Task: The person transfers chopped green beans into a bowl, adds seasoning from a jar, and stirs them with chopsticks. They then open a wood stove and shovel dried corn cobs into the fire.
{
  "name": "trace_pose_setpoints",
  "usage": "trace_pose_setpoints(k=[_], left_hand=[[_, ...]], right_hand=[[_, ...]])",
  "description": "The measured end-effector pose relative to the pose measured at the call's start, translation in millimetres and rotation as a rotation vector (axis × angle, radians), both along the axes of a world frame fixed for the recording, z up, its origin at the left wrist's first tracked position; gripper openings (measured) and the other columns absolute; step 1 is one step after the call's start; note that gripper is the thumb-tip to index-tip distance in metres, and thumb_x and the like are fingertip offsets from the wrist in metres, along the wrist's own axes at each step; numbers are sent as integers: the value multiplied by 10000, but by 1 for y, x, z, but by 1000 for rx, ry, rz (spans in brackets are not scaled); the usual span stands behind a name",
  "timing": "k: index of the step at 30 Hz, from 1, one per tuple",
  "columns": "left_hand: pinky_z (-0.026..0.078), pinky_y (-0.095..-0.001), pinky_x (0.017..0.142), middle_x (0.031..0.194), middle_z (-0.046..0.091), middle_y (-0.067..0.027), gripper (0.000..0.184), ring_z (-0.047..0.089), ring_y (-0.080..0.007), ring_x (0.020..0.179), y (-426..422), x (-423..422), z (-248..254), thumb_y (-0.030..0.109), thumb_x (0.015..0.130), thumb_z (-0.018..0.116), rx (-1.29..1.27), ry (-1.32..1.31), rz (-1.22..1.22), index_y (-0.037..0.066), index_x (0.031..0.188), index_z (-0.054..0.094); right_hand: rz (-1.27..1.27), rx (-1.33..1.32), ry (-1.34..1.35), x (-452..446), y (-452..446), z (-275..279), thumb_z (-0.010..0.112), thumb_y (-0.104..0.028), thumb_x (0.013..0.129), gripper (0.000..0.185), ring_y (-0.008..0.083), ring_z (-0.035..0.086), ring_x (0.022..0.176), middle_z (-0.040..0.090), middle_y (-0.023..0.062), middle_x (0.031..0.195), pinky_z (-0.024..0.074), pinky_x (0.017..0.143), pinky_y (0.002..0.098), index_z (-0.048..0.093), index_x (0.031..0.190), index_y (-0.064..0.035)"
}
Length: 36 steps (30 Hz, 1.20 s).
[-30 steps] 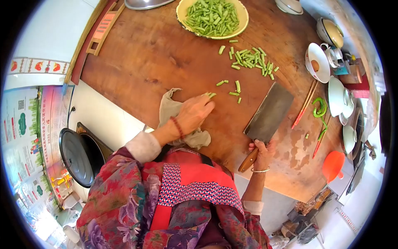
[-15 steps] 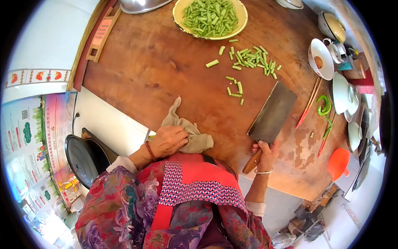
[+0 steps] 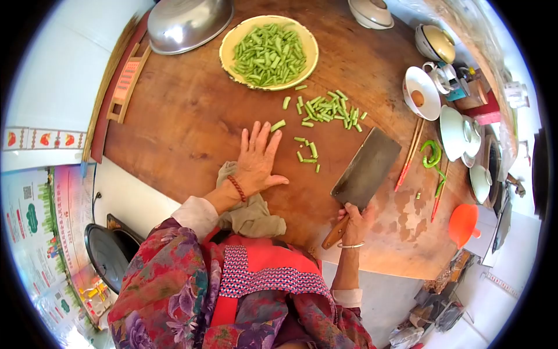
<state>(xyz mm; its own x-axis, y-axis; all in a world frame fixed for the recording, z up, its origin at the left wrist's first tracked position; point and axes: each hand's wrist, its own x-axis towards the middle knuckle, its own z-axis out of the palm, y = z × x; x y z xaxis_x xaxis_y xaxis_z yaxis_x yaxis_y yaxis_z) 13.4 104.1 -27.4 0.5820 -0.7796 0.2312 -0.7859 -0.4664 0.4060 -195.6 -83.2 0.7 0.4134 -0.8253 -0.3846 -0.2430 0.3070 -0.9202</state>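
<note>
My left hand reaches over the wooden table with its fingers spread and nothing held. Its fingertips are close to a single piece of cut green bean. Beneath my left wrist lies a crumpled greyish-brown cloth. My right hand grips a cleaver around the top of its wooden handle, the broad dark blade pointing away from me over the table. Between the hands and the bowl lie a loose pile of cut green beans and a smaller scatter of pieces.
A yellow enamel bowl of cut beans stands at the back, beside an upturned metal basin. Rightward are red-tipped chopsticks, a curled green pepper or bean, a white bowl and an orange-red scoop. A wooden grater lies left.
My left hand has let go of the cloth and moved forward, its fingers spreading out toward the bean pieces. My right hand still holds the cleaver. The view has shifted slightly.
</note>
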Motion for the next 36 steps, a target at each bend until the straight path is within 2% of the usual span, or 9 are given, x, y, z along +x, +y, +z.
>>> trace_pose_setpoints(k=[7, 9, 17, 21, 22, 23, 26, 32, 36], left_hand=[[93, -649, 1056, 1460, 173, -239, 1183, 124, -481, 1357, -65, 13, -5, 629, 575, 730, -39, -38, 89, 28, 1432, 178], [95, -642, 1059, 1461, 163, -240, 1184, 124, -482, 1356, -77, 22, -3, 635, 571, 727, -18, 5, 112, 28, 1429, 181], [185, -596, 1061, 1422, 189, -258, 1169, 238, -473, 1282, -121, 59, 1, 620, 561, 725, -140, -13, 64, 13, 1414, 205], [235, -554, 1055, 1392, 237, -261, 1064, 265, -479, 1258, -150, 71, 10, 535, 575, 781, -198, 69, 38, 121, 1417, 280], [238, -544, 1063, 1401, 248, -240, 942, 238, -464, 1295, -155, 70, 15, 528, 639, 754, -129, 133, 40, 142, 1394, 344], [238, -544, 1063, 1401, 248, -240, 942, 238, -464, 1295, -159, 69, 12, 528, 639, 754, -131, 131, 39, 142, 1394, 344], [287, -530, 1048, 1359, 328, -218, 636, 271, -446, 1283, -167, 66, 7, 443, 703, 741, -297, 65, 37, 73, 1189, 563], [323, -506, 1036, 1313, 391, -200, 562, 306, -433, 1269, -169, 62, 10, 379, 721, 733, -401, 101, -14, 50, 1149, 575], [314, -508, 1041, 1302, 403, -204, 564, 320, -435, 1260, -174, 71, 43, 372, 711, 737, -475, 86, -78, 32, 1132, 579]], right_hand=[[38, 22, 3, 45, -43, 9, 591, 16, 782, 228, 126, 549, 500, 567, 61, 712, 467, 440, 243, 485, 981, -9], [201, 49, 21, 55, -54, 9, 592, 21, 775, 246, 127, 551, 504, 572, 61, 728, 469, 440, 242, 490, 997, -9], [402, 57, 66, 80, -67, 11, 593, 31, 759, 270, 116, 550, 508, 580, 58, 723, 459, 434, 239, 498, 1009, -7], [479, 94, 70, 95, -66, 11, 586, 40, 749, 278, 116, 545, 501, 576, 57, 718, 457, 428, 241, 497, 1008, -9], [461, 104, 73, 101, -64, 12, 596, 48, 746, 246, 106, 540, 487, 576, 52, 678, 442, 412, 238, 498, 965, -3], [460, 101, 72, 105, -62, 10, 596, 48, 746, 246, 106, 540, 487, 576, 52, 678, 442, 412, 238, 498, 965, -3], [477, 112, 16, 117, -55, 6, 600, 59, 732, 233, 113, 531, 478, 571, 62, 673, 438, 408, 246, 476, 921, 5], [444, 169, -27, 117, -44, 15, 600, 69, 728, 272, 119, 533, 494, 579, 70, 708, 449, 427, 251, 475, 959, 1], [359, 178, -79, 125, -37, 52, 602, 66, 735, 303, 118, 536, 513, 582, 68, 733, 457, 449, 245, 472, 1001, 6]])
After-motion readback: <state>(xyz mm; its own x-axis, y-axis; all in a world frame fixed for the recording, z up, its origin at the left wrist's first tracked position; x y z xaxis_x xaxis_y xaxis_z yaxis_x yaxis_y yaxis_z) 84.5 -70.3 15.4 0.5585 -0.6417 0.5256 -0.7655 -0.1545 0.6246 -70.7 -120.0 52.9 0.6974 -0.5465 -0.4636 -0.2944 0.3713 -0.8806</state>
